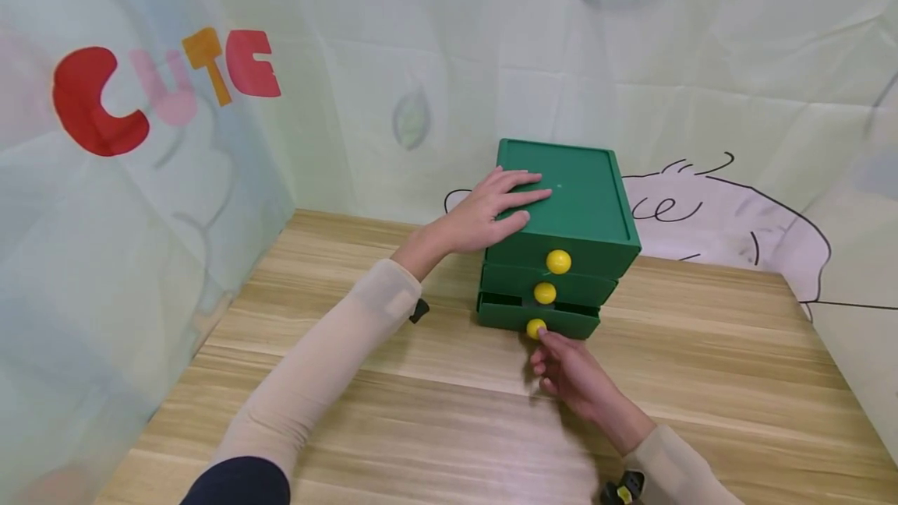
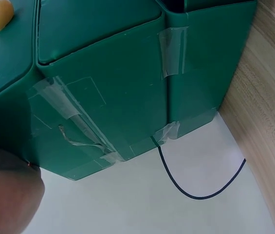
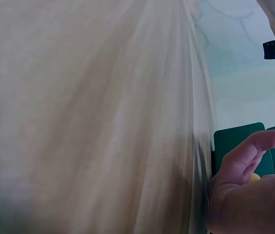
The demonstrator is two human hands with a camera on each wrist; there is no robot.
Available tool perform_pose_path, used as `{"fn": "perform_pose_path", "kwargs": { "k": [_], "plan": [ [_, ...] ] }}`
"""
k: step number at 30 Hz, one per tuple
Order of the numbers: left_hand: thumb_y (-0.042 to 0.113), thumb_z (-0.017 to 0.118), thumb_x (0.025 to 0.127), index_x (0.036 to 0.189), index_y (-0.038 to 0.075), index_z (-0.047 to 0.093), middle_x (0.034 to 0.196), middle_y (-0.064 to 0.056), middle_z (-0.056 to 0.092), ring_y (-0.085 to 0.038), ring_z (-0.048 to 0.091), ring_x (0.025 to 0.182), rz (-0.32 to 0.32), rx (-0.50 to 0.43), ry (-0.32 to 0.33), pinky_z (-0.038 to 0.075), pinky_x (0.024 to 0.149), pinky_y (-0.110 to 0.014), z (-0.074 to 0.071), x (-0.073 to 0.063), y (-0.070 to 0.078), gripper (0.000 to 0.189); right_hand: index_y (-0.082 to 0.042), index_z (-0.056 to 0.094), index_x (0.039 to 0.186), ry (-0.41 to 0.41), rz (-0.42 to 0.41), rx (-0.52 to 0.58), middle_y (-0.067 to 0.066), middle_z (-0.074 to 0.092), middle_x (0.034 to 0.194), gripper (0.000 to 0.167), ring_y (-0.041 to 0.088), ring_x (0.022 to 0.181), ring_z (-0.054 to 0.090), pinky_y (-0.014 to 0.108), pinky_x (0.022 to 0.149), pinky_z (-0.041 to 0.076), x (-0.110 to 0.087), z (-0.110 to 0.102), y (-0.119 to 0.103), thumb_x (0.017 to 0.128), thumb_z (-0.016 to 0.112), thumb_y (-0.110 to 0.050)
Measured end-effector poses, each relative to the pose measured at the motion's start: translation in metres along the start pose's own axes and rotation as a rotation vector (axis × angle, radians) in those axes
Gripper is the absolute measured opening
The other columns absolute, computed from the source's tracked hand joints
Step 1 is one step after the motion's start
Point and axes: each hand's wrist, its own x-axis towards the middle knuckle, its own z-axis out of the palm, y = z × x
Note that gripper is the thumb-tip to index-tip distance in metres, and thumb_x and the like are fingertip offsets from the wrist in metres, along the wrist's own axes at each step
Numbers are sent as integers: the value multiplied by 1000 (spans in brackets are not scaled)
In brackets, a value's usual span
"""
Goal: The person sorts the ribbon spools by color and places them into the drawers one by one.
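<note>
A green cabinet of three stacked drawers (image 1: 571, 201) stands toward the back of the table, each drawer front bearing a round yellow knob. My left hand (image 1: 484, 213) rests on the left side of its top with fingers spread. The bottom drawer (image 1: 501, 316) is pulled out a little, showing a dark gap behind its front. At that drawer's yellow knob (image 1: 535, 329), my right hand (image 1: 578, 376) pinches with thumb and curled fingers. In the right wrist view the hand partly hides the knob (image 3: 254, 178). Clear tape (image 2: 172, 52) runs over the cabinet's side in the left wrist view.
The wood-grain table (image 1: 421, 427) spreads in front of and beside the cabinet. A printed cloth backdrop (image 1: 393, 45) rises behind it, and another with coloured letters (image 1: 98, 104) hangs at the left.
</note>
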Motion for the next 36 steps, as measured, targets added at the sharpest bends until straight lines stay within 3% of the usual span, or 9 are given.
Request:
{"fn": "perform_pose_path", "kwargs": {
  "k": [12,36],
  "plan": [
    [26,49,110,157,12,53,170,-13,38,-30,23,161,-8,-10,15,3,133,-40,-6,-3,3,49,-8,56,117,18,-38,34,-5,62,77,23,10,69,55,20,58,46,10,8,-7,116,45,-28],
    [25,48,111,158,11,53,169,-13,38,-31,22,162,-17,-17,10,3,133,-39,-1,2,4,49,-5,51,118,40,-53,6,-4,61,81,26,10,72,54,22,59,46,14,8,-11,116,43,-29]
  ]
}}
